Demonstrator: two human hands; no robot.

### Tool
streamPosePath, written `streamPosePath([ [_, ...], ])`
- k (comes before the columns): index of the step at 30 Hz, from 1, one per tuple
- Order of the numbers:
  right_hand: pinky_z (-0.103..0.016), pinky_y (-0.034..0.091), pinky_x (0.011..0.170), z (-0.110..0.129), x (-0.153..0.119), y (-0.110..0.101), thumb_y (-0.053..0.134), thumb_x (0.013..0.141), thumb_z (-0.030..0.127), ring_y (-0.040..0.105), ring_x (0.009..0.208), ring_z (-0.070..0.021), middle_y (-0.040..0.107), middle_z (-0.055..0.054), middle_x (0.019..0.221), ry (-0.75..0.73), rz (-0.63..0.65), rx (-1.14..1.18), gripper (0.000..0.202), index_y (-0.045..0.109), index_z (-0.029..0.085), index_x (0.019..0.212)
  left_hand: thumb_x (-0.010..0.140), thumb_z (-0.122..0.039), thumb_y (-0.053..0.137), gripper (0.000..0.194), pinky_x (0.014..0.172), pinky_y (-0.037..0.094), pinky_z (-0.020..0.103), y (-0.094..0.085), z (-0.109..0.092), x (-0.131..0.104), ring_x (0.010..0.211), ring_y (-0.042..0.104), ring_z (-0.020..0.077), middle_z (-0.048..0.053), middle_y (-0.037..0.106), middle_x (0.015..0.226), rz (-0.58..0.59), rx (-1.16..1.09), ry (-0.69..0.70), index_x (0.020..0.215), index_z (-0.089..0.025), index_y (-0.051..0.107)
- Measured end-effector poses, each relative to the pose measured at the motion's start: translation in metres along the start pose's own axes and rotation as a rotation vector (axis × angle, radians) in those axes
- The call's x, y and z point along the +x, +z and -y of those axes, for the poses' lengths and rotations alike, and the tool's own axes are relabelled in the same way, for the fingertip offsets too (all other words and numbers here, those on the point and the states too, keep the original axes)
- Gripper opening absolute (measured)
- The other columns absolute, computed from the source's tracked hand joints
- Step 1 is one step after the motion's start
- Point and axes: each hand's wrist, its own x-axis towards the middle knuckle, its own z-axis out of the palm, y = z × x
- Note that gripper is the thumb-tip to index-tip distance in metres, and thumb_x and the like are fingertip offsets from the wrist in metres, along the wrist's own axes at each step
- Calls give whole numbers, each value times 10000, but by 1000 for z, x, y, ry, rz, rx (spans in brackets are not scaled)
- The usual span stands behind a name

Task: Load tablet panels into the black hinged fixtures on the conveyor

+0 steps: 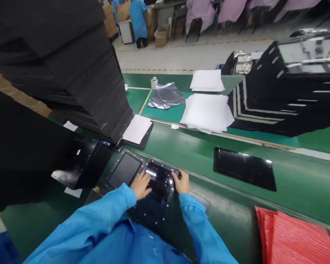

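Pinching the black panel point(160, 180) at its far right corner with my right hand point(183, 182); left hand point(141, 185) spread on its left side. Handling judged unfinished; grey screen point(124, 171) left of it untouched.

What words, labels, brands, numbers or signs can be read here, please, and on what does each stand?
No text can be read.
The glossy black panel being handled shows no legible print.
The small white patch on the dark panel at left is too small to read.
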Motion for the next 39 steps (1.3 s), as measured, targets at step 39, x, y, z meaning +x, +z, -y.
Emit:
streamPosePath([
  [39, -495, 462, 937, 57, -211, 55, 554, 728, 495, 550, 1138, -351, 601, -140, 1233, 188, 264, -196, 482, 693, 169, 1054, 923, -380, 368, 500, 1028, 407, 356, -29, 100, -92, 1213, 485, 209, 97, 491, 1339, -255, -880, -22, 1397, -222, 344],
])
